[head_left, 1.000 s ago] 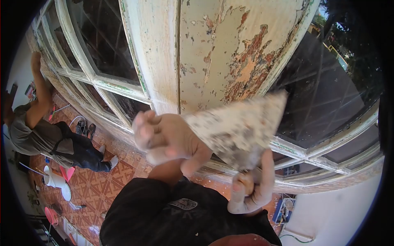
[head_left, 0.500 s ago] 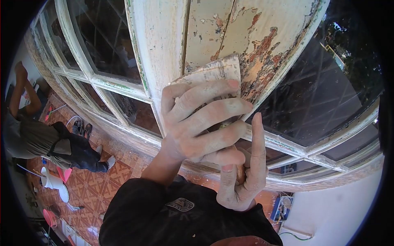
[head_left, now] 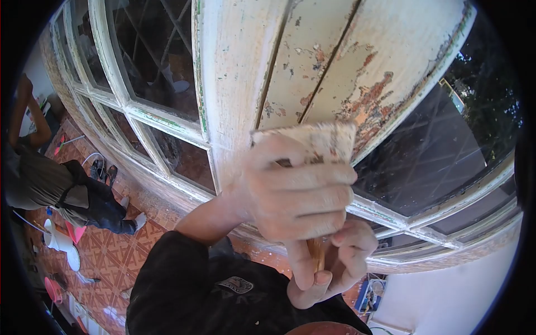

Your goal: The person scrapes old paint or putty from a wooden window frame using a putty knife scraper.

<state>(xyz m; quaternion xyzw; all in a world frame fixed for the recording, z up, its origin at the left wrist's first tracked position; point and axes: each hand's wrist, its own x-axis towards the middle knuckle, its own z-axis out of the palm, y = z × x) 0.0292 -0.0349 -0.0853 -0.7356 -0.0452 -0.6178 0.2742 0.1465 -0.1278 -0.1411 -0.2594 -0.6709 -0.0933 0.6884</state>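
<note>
A paint scraper (head_left: 330,140) with a broad, stained blade and a wooden handle (head_left: 319,252) is upright in front of me. My left hand (head_left: 298,192) lies across the blade, its fingers curled together over it and slightly blurred; they hide most of the blade's lower part. Below it, my right hand (head_left: 332,268) is closed round the handle, thumb along the wood. Pale dust covers both hands. Behind the blade's top edge rises a wooden post (head_left: 307,67) with peeling cream paint and reddish bare patches.
Glazed window frames (head_left: 167,125) flank the post on both sides. At left a person (head_left: 72,190) stands on the tiled floor (head_left: 114,254) near a white bucket (head_left: 58,239) and a pink container (head_left: 54,290). A blue box (head_left: 370,295) sits low at right.
The scraper and both hands sit lower in view, and more of the post shows above the blade. My left fingers have drawn together; my right index finger, earlier stretched up, is now bent.
</note>
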